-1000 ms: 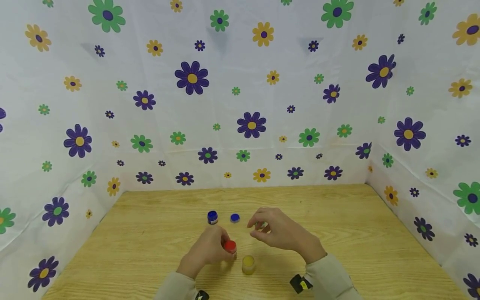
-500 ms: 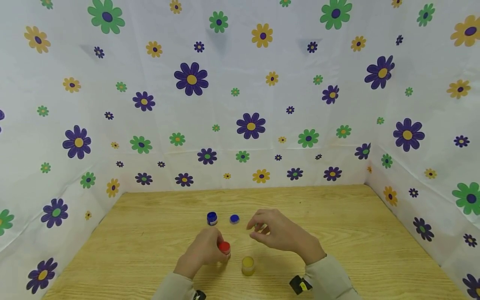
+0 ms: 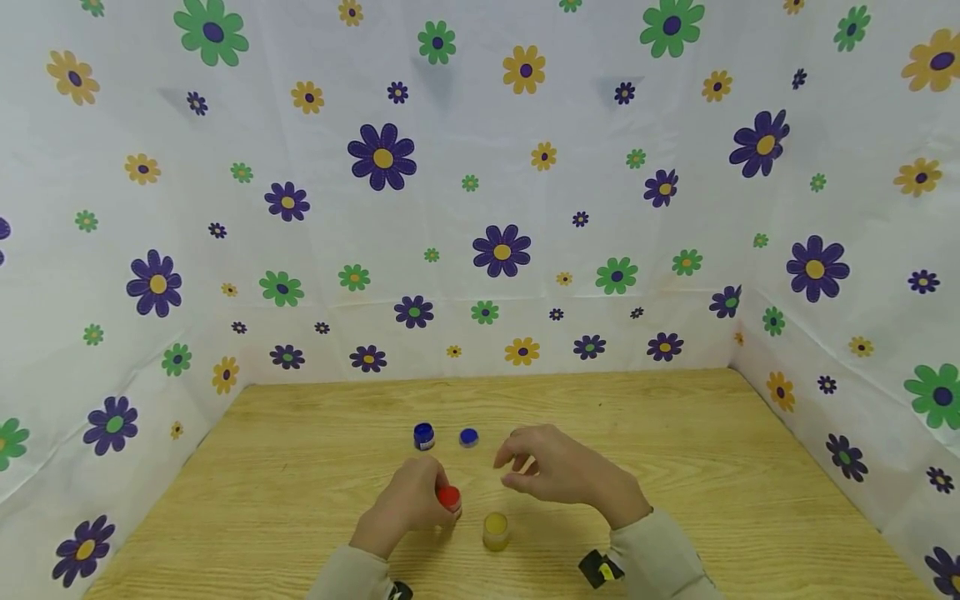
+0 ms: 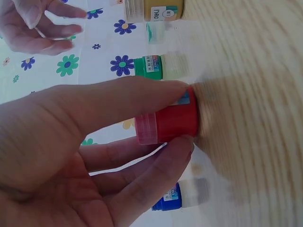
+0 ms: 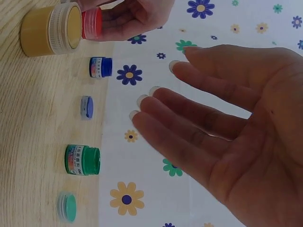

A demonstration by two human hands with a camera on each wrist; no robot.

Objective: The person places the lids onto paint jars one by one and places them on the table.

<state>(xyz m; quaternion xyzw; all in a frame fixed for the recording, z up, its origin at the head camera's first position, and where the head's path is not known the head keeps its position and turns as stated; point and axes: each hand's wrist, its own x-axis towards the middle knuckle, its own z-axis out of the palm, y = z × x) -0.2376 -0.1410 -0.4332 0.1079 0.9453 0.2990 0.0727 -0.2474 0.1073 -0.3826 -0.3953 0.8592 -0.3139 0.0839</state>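
My left hand (image 3: 408, 504) grips a small red paint jar (image 4: 177, 118) between thumb and fingers. Its clear-sided red lid (image 3: 449, 497) is on, and the base is right at the wooden tabletop in the left wrist view. To the right, my right hand (image 3: 566, 471) hovers over the table with its fingers loosely bent and holds nothing. A yellow paint jar (image 3: 496, 532), lid on, stands between the hands, nearer the front. In the right wrist view, a lidless green paint jar (image 5: 83, 160) and its green lid (image 5: 67, 207) appear; my right hand covers them from the head view.
Behind the left hand stands a lidless blue paint jar (image 3: 423, 437), with its blue lid (image 3: 468, 437) lying to its right. A white flower-print cloth (image 3: 450, 200) walls the wooden table (image 3: 300, 442) at the back and both sides.
My left hand has shifted slightly left with the red paint jar, away from the yellow one. The right hand stays over the same spot, its fingers a little more spread.
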